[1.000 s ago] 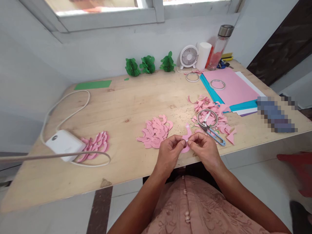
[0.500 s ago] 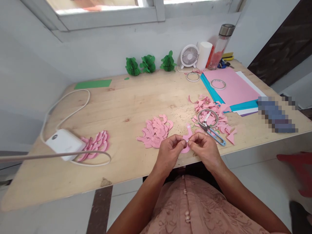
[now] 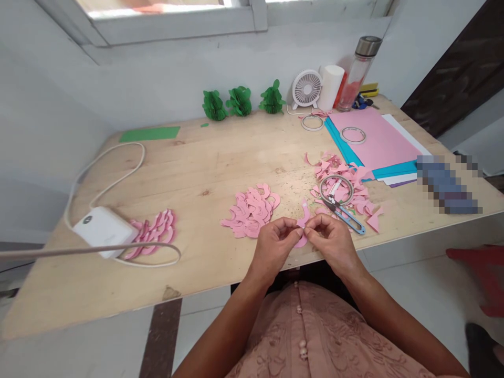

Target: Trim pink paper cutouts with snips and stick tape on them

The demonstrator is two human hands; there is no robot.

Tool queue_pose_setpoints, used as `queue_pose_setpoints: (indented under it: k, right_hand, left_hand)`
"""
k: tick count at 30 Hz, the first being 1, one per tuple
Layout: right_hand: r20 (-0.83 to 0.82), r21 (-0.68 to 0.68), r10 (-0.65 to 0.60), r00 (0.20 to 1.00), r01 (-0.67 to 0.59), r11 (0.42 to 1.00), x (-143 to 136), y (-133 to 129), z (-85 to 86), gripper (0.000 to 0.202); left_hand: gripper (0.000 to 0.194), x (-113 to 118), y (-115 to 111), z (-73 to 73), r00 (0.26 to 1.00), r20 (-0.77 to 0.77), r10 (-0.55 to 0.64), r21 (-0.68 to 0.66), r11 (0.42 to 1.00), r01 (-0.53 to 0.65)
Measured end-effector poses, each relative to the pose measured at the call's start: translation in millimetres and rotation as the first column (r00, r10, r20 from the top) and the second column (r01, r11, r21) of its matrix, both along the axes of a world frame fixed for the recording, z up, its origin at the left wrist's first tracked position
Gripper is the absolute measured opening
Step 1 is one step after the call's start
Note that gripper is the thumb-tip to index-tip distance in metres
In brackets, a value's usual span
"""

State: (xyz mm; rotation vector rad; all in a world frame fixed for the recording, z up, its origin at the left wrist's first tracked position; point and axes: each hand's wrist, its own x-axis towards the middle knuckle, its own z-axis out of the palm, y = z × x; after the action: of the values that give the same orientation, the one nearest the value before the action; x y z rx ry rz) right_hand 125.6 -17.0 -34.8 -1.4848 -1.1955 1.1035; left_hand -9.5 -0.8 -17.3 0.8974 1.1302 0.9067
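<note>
Closer together than half a second ago, left hand (image 3: 274, 244) to right hand (image 3: 331, 239), at the tips. Over wooden table (image 3: 189, 168), with pink pile (image 3: 252, 211) at ten o'clock. Likely peeling or pressing on curved pink paper (image 3: 305, 212), so calling next for light, steady touch. Pinching it finger to thumb at the middle; poking out at twelve and six o'clock. Too covered to see between the tips.
</note>
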Motion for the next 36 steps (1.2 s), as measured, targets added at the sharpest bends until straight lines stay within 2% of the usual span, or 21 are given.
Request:
queue_pose_setpoints:
  k: [8, 16, 22, 28, 32, 36]
  right_hand:
    - [0.08, 0.031, -0.002, 0.997, 0.0, 1.0, -1, -2, 2.5, 0.006]
    - [0.197, 0.046, -0.003, 0.98, -0.006, 0.999, -1, -3, 5.0, 0.007]
    - [0.237, 0.025, 0.041, 0.971, -0.049, 0.999, 0, -5, 10.7, 0.013]
    - [0.324, 0.11, 0.009, 0.946, -0.047, 0.993, 3, -7, 13.5, 0.017]
    - [0.298, 0.086, -0.021, 0.954, -0.006, 0.996, 5, -7, 14.0, 0.017]
    - [0.147, 0.018, 0.049, 0.988, -0.053, 0.998, 3, -7, 10.5, 0.016]
  left_hand:
    - [0.008, 2, -2, -2.8, 0.999, -0.024, 0.027, 0.022, 0.999, -0.026]
    - [0.002, 2, -6, -7.2, 0.993, -0.108, 0.051, 0.126, 0.991, -0.037]
    - [0.004, 2, -6, -11.2, 0.989, -0.131, 0.074, 0.123, 0.991, -0.058]
    - [0.005, 2, -5, -10.2, 0.989, -0.092, 0.113, 0.076, 0.991, -0.106]
    - [0.006, 2, -5, -5.2, 0.991, -0.013, 0.135, 0.015, 0.991, -0.134]
    - [0.007, 4, -7, -1.1, 0.991, 0.061, 0.116, -0.044, 0.993, -0.113]
